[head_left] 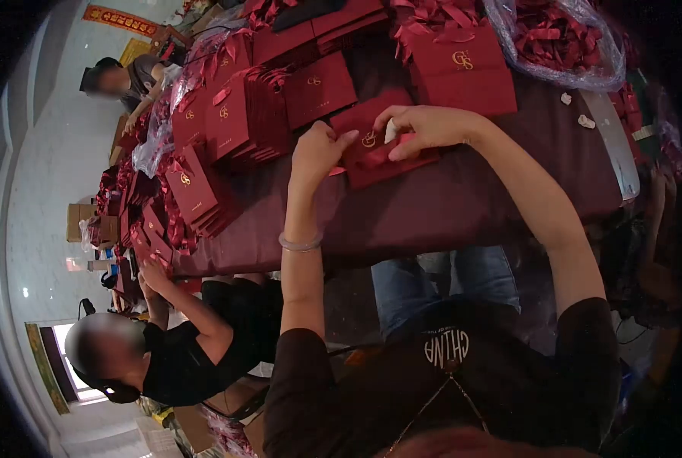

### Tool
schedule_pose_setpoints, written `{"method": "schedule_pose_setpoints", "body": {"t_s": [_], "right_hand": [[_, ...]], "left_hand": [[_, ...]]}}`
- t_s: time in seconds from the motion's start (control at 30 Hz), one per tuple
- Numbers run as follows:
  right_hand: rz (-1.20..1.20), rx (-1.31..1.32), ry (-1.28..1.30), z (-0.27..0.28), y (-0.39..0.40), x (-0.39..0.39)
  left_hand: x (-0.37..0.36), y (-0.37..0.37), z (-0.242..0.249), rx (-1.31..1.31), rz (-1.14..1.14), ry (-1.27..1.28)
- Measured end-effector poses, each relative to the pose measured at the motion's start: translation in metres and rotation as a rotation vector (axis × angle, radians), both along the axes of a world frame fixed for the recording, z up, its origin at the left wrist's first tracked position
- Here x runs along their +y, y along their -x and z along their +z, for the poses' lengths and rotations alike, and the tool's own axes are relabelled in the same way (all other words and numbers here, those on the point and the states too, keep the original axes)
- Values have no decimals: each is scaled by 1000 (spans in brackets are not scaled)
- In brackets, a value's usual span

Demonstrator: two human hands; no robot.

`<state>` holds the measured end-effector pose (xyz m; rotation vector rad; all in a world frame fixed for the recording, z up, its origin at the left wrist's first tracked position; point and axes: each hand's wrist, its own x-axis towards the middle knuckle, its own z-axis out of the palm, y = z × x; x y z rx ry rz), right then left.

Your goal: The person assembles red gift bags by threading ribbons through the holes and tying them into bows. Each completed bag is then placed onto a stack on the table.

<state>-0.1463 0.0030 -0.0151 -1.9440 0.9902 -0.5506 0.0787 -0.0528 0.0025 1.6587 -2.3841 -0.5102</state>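
A dark red gift bag (371, 177) with a gold logo lies flat on the table in front of me. A red ribbon (373, 158) crosses its face below the logo. My left hand (318, 155) is at the bag's left edge, fingers curled in and thumb stretched toward the logo; what they grip is hidden. Over the bag's right side, my right hand (430, 131) bends down, thumb and fingers curled at the ribbon. A white wrap covers one of its fingers. Another red bag (319, 90) lies just behind.
Stacked red bags (230, 118) stand to the left, and more bags (467, 72) lie at the back right. A clear plastic bag (616, 65) holds red ribbons. Crumpled white scraps (585, 121) lie near the table's right edge. One co-worker (196, 343) handles bags at left; another (131, 80) sits farther back.
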Motion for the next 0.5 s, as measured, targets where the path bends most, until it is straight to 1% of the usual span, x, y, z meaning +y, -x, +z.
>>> {"method": "schedule_pose_setpoints", "body": {"t_s": [0.03,0.07,0.1,0.13,0.17,0.23,0.27,0.37,0.4,0.43,0.47,0.5], "right_hand": [[-35,-119,-259,15,-2,8],[-44,-121,-258,13,1,6],[7,-118,-230,10,3,3],[60,-115,-204,6,5,0],[62,-119,-213,3,6,-2],[50,-195,-296,1,6,-4],[16,-185,-324,2,6,-4],[10,-158,-276,4,4,-2],[14,-153,-283,2,3,-3],[-6,-180,-286,0,3,-3],[-27,-207,-288,-1,2,-3],[-23,-198,-295,1,1,-2]], "left_hand": [[-2,1,0,1,-8,4],[-3,-1,-3,8,0,-19],[-3,-3,-5,14,11,-47],[-2,-2,-10,120,61,-30],[-3,-4,-13,115,63,-38],[0,-5,-12,159,36,-41],[2,-4,-12,159,45,-47],[5,-4,-13,211,105,-68],[3,-4,-14,270,121,-63],[2,-4,-16,330,137,-59],[3,-6,-17,336,143,-66],[8,-2,-4,375,150,-151]]}}
